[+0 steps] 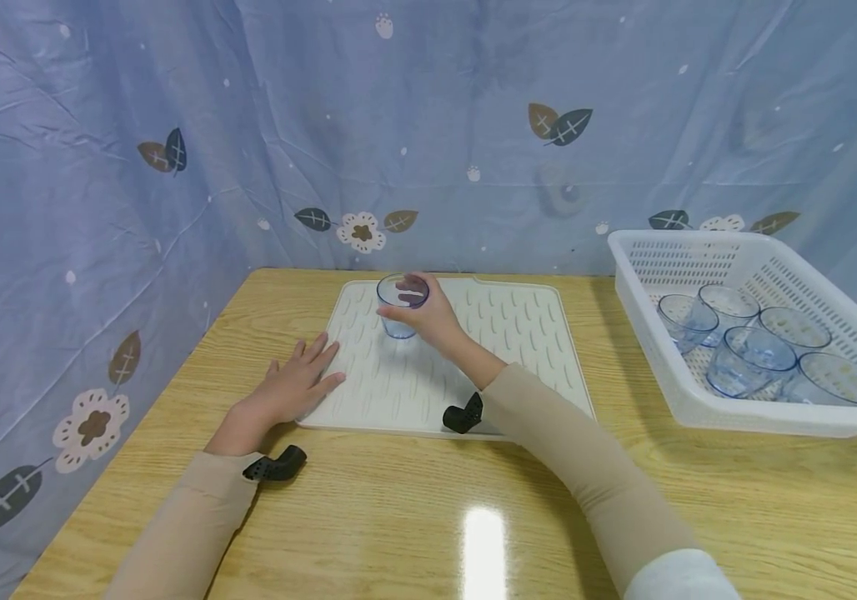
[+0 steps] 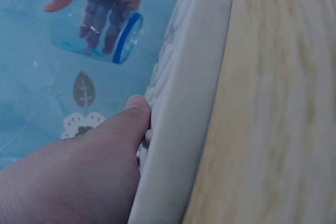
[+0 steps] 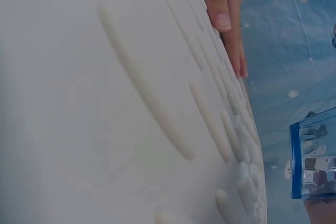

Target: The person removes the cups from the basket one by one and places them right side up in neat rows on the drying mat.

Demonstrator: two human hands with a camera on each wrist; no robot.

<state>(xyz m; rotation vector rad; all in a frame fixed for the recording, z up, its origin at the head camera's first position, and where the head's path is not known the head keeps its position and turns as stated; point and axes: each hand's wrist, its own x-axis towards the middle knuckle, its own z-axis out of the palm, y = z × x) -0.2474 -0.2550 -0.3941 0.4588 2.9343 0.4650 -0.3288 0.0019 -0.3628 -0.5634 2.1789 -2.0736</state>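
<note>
Your right hand [image 1: 434,321] grips a bluish glass [image 1: 397,328] above the mat [image 1: 518,350], toward its far-left corner; your left hand [image 1: 292,390], fingers outstretched, rests on the mat's left edge. Table [image 1: 368,517] separates its right edge from a basket [image 1: 649,358].

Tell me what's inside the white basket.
Five clear, bluish glasses can be seen in the white basket. The bottom of the nearest glass can't be seen; the basket's near side covers it.

Beige sleeves [image 1: 586,454], black wrist pieces [image 1: 278,465]
</note>
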